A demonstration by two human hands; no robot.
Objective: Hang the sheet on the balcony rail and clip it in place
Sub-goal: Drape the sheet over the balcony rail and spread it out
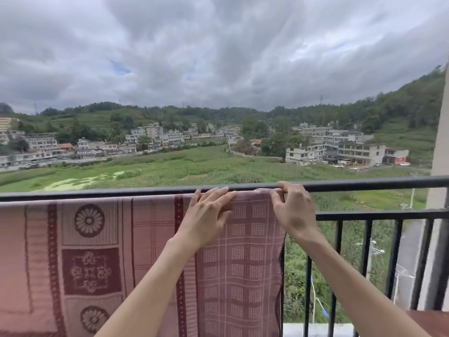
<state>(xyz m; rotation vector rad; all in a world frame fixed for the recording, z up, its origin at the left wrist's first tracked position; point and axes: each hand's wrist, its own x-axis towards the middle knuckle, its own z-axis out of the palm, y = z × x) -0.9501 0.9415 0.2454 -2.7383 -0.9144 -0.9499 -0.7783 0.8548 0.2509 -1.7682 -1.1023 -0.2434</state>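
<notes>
Over the balcony rail (364, 184) we are draping the sheet (150, 251), and it is hanging down on our side from the top bar, running off the picture's left edge and ending at a free vertical edge just right of centre. How much is hanging on the far side we cannot tell.

Our left hand (209, 215) is lying flat on the cloth just under the bar, fingers straight and spread, fingertips reaching the rail. Our right hand (292, 210) is working at the sheet's upper right corner: thumb on the near face, fingers curling over the bar, pinching the cloth where it is folding over the top.

Handling, as we are judging it: the sheet is looking like a woven cotton piece, pink with dark red patterned bands and a check panel. It is falling in soft, nearly flat folds, so it is limp, not stiff, and probably moderately heavy for cloth given its spread. The bar is looking smooth and painted, so the cloth is likely sliding easily if the two hanging sides are uneven or wind is catching it.

Best hold is likely along the fold on top of the bar, near the corner and edge, where the layers can be gripped together.

No clips are showing anywhere, so the clipping step is not yet done.
</notes>
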